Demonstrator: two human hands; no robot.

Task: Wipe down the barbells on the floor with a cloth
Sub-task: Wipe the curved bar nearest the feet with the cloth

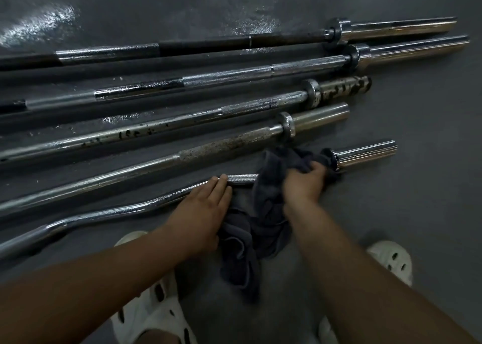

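Clutching a bunched dark grey cloth (271, 202), the right grip (303, 183) has its fingers curled tightly into the fabric and presses it onto the nearest bar, a curved chrome curl barbell (117, 210), just inside the collar of its ribbed shiny end sleeve (365, 153). The cloth covers that stretch of the shaft, and the rest of it trails down onto the grey rubber floor (404, 213) between the two forearms. The left grip (202, 213) lies flat and relaxed, its fingers straight and together, their tips resting on the knurled section of the same bar, just left of the cloth; it holds nothing.

The curl barbell lies on the floor closest to the person, running from the lower left up toward the right. Beyond it four straight bars lie side by side:
- a chrome barbell with rust-speckled knurling (221, 148)
- a steel barbell with a dark-blotched end sleeve (344, 88)
- a long chrome barbell with a worn dark patch (234, 75)
- a mostly black barbell farthest away (208, 45)

Glossy wet-looking patches (39, 22) shine on the floor at the upper left. A pair of white perforated clogs (148, 309) shows at the bottom, one under each arm.
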